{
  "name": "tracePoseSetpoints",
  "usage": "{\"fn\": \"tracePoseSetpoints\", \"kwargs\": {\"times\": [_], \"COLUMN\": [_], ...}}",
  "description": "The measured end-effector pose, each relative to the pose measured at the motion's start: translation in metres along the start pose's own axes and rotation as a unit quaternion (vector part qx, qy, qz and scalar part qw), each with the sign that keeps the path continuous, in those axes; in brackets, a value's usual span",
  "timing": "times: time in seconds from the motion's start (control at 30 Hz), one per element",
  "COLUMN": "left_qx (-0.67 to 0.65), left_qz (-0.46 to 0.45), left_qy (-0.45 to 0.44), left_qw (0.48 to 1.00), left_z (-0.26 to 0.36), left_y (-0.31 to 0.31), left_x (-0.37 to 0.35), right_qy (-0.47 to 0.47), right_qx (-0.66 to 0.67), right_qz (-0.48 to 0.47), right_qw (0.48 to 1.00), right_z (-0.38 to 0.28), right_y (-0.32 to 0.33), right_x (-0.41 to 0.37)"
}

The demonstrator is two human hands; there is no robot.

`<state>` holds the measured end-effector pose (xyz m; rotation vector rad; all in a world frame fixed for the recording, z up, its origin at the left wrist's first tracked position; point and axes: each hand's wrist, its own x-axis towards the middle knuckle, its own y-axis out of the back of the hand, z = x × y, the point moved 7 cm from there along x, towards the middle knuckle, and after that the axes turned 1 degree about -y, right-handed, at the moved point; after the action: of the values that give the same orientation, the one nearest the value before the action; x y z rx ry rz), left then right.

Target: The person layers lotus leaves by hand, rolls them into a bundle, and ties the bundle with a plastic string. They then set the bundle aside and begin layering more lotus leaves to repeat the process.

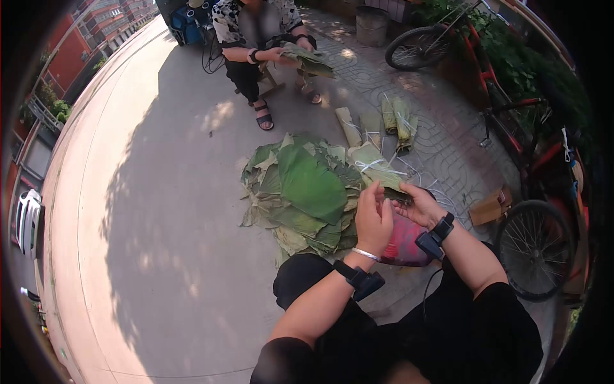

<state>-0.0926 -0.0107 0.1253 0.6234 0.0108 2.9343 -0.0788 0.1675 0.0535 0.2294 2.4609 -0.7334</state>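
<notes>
A folded bundle of dried lotus leaves (pixel 376 165), tied round with white string, points away from me between my hands. My left hand (pixel 375 219) is at its near left end, fingers bent against it. My right hand (pixel 419 206) grips the near right end, thumb on top. The fingertips under the bundle are partly hidden. Left of my hands lies a wide pile of loose lotus leaves (pixel 281 211), with a big green leaf (pixel 310 182) on top. Loose white string (pixel 441 195) trails on the ground beyond my right hand.
Several tied leaf bundles (pixel 401 121) lie ahead on the paving. Across from me a seated person (pixel 259 38) holds leaves (pixel 308 61). A red-pink bag or cushion (pixel 406 240) is under my hands. At right are a bicycle wheel (pixel 536 249) and a cardboard box (pixel 491 206).
</notes>
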Motion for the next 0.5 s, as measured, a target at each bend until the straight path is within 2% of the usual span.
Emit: {"fn": "tracePoseSetpoints", "kwargs": {"times": [0.03,0.1,0.23,0.3,0.33,0.43,0.5], "left_qx": [0.016,-0.007,-0.023,-0.045,-0.035,-0.019,-0.024], "left_qz": [-0.002,0.004,-0.015,-0.018,-0.013,-0.028,-0.001], "left_qy": [-0.014,-0.008,0.020,0.037,0.023,0.042,0.023], "left_qw": [1.000,1.000,0.999,0.998,0.999,0.999,0.999], "left_z": [0.006,0.000,-0.010,-0.015,-0.017,-0.013,-0.013], "left_y": [0.001,-0.004,-0.013,-0.017,-0.017,-0.012,-0.005], "left_x": [0.003,0.006,0.011,0.009,0.008,0.012,0.018], "right_qy": [0.001,0.054,0.166,0.175,0.150,0.082,0.038], "right_qx": [0.000,-0.011,-0.024,0.015,-0.003,-0.135,-0.216], "right_qz": [-0.006,0.040,0.044,0.256,0.287,0.194,0.109], "right_qw": [1.000,0.998,0.985,0.951,0.946,0.968,0.969], "right_z": [-0.012,-0.056,-0.153,-0.171,-0.166,-0.113,-0.057], "right_y": [0.001,-0.005,0.016,0.055,0.075,0.065,0.035], "right_x": [0.017,0.044,0.123,0.156,0.178,0.225,0.247]}}
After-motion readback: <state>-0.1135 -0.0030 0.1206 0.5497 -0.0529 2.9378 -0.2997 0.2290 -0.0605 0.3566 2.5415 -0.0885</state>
